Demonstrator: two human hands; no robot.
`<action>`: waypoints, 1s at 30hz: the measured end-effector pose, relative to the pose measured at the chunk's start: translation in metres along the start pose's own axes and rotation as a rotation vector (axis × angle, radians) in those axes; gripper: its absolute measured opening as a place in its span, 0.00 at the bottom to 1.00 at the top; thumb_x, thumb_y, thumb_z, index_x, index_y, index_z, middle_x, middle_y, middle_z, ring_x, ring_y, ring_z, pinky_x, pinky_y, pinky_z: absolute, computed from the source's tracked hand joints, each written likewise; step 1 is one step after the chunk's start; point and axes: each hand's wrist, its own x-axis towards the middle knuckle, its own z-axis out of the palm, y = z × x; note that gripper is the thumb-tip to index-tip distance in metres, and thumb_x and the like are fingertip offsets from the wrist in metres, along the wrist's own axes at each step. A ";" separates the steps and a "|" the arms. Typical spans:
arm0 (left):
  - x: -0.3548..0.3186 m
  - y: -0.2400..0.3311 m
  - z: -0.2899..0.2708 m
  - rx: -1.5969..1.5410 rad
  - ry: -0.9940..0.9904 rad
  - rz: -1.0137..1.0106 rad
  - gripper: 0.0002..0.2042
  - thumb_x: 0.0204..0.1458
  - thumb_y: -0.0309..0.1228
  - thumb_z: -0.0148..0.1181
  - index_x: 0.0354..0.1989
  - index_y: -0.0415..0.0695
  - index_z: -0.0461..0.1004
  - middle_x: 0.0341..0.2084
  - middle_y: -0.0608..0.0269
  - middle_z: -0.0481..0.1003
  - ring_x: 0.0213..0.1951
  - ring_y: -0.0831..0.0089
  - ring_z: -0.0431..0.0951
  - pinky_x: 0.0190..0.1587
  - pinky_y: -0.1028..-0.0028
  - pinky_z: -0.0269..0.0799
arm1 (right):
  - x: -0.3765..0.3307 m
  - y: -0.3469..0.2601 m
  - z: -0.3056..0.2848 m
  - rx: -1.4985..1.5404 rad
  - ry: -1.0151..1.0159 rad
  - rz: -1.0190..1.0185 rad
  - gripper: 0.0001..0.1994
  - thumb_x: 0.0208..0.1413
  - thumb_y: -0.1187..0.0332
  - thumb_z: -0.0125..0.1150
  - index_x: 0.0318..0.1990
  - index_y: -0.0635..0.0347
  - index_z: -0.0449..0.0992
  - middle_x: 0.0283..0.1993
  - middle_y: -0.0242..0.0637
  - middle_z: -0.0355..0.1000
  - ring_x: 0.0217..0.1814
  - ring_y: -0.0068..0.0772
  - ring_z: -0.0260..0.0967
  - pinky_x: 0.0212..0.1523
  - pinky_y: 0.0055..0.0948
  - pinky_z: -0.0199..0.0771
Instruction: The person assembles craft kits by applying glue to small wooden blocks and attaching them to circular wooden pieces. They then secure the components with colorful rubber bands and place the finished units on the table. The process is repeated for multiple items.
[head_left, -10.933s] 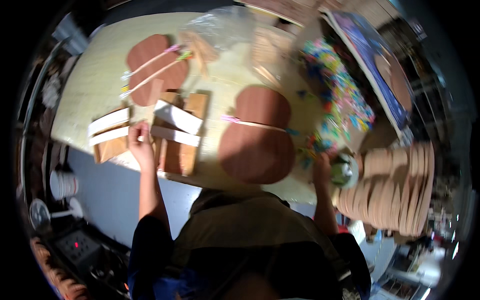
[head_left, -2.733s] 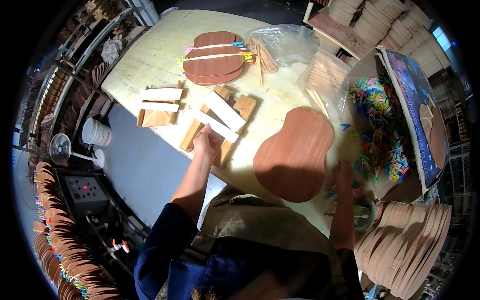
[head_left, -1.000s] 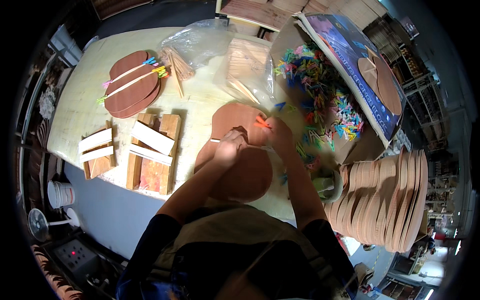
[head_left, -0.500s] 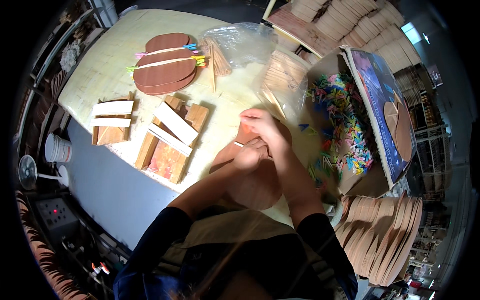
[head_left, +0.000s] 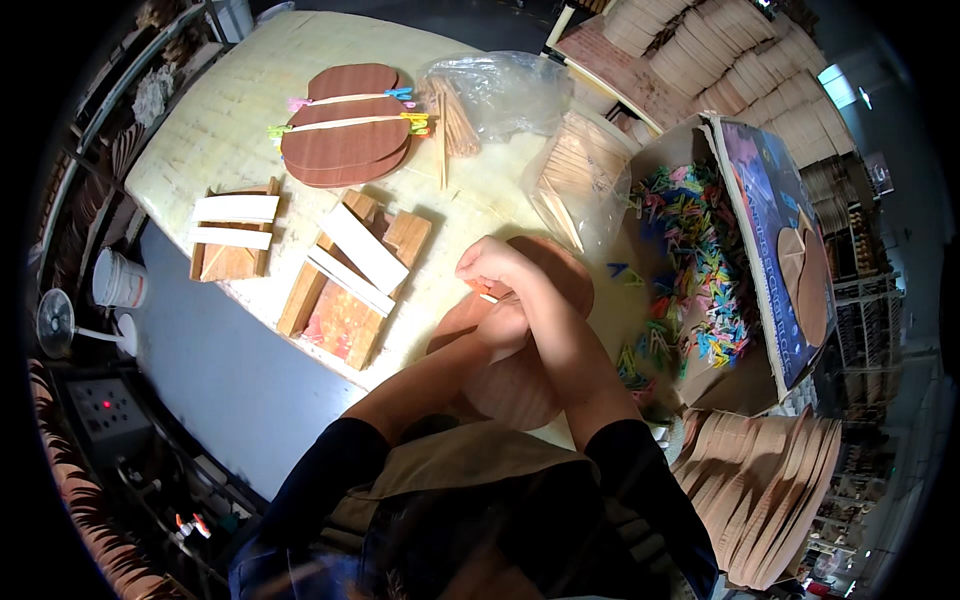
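Against my body I have a brown, curved wooden board [head_left: 515,385], narrow at the waist, with the end of a white strip [head_left: 488,297] showing near its left edge. My left hand [head_left: 505,325] is closed over the board's waist, its fingertips partly hidden behind my right wrist. Crossing above it, my right hand [head_left: 490,262] is bent at the wrist with its fingers closed. At those fingertips, close to the strip's end, is a small orange-red clip [head_left: 478,286], mostly hidden.
Clipped brown boards [head_left: 345,150] lie at the back left; two wooden jigs [head_left: 355,280] [head_left: 235,235] with white strips stand nearer. Bagged wooden sticks [head_left: 580,165] lie ahead. To the right are a carton of coloured clips [head_left: 700,260] and stacked curved boards [head_left: 755,490].
My right hand has moved left and lower toward the strip's end, with the orange-red clip. My left hand stays on the board. The whole view has shifted slightly.
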 end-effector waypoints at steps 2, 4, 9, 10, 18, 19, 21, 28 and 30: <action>0.000 0.003 0.001 -0.044 0.003 -0.006 0.17 0.53 0.20 0.43 0.51 0.35 0.67 0.52 0.53 0.68 0.55 0.64 0.66 0.57 0.67 0.61 | -0.002 -0.003 0.000 -0.120 0.012 0.021 0.07 0.49 0.75 0.63 0.35 0.67 0.77 0.23 0.34 0.72 0.18 0.18 0.61 0.17 0.20 0.58; 0.001 -0.002 0.002 0.134 0.009 0.100 0.16 0.52 0.20 0.43 0.50 0.35 0.67 0.51 0.53 0.69 0.54 0.65 0.67 0.56 0.67 0.62 | -0.006 0.000 -0.001 -0.064 0.001 -0.003 0.06 0.49 0.74 0.63 0.35 0.66 0.78 0.24 0.34 0.72 0.19 0.18 0.62 0.16 0.20 0.59; 0.001 0.002 0.000 -0.184 -0.042 0.042 0.11 0.49 0.20 0.46 0.40 0.37 0.71 0.42 0.56 0.71 0.47 0.64 0.70 0.49 0.68 0.66 | -0.039 -0.002 -0.010 -0.116 0.172 -0.200 0.05 0.51 0.73 0.62 0.33 0.65 0.78 0.25 0.35 0.74 0.23 0.21 0.67 0.23 0.21 0.66; 0.003 0.003 -0.005 -0.059 -0.058 0.119 0.08 0.47 0.19 0.48 0.35 0.38 0.72 0.39 0.57 0.71 0.46 0.63 0.70 0.48 0.68 0.66 | -0.046 0.011 -0.025 -0.168 0.341 -0.401 0.05 0.51 0.72 0.61 0.34 0.65 0.77 0.26 0.35 0.74 0.24 0.22 0.68 0.25 0.22 0.68; 0.012 0.012 -0.021 0.584 -0.039 0.358 0.05 0.40 0.19 0.57 0.22 0.42 0.67 0.30 0.61 0.70 0.39 0.60 0.71 0.43 0.67 0.67 | -0.110 0.176 -0.163 -1.125 1.291 -0.078 0.20 0.48 0.64 0.59 0.51 0.50 0.73 0.53 0.43 0.68 0.57 0.44 0.63 0.54 0.47 0.63; 0.014 0.016 -0.021 0.574 -0.047 0.373 0.05 0.40 0.20 0.58 0.22 0.42 0.68 0.30 0.61 0.71 0.39 0.60 0.71 0.43 0.67 0.67 | -0.112 0.197 -0.166 -1.204 1.245 -0.069 0.22 0.47 0.63 0.60 0.53 0.49 0.71 0.56 0.43 0.65 0.60 0.46 0.60 0.56 0.50 0.60; 0.010 0.016 -0.023 0.587 -0.068 0.352 0.06 0.40 0.20 0.60 0.23 0.43 0.69 0.31 0.62 0.71 0.41 0.61 0.71 0.44 0.67 0.67 | -0.114 0.217 -0.160 -1.092 1.022 0.072 0.25 0.48 0.61 0.59 0.57 0.46 0.68 0.61 0.42 0.60 0.64 0.48 0.54 0.59 0.54 0.55; 0.007 0.034 -0.032 0.602 -0.138 0.236 0.10 0.48 0.25 0.59 0.39 0.41 0.71 0.44 0.55 0.69 0.47 0.54 0.70 0.48 0.63 0.68 | -0.131 0.234 -0.086 -0.977 1.348 -0.047 0.19 0.46 0.61 0.61 0.47 0.54 0.73 0.48 0.42 0.69 0.53 0.45 0.64 0.55 0.45 0.63; -0.010 0.053 -0.050 0.625 -0.044 0.132 0.12 0.49 0.26 0.59 0.43 0.42 0.71 0.44 0.55 0.70 0.46 0.55 0.71 0.47 0.64 0.70 | -0.150 0.217 -0.052 -0.952 1.192 0.070 0.14 0.49 0.64 0.56 0.43 0.60 0.74 0.47 0.49 0.70 0.49 0.52 0.66 0.51 0.45 0.66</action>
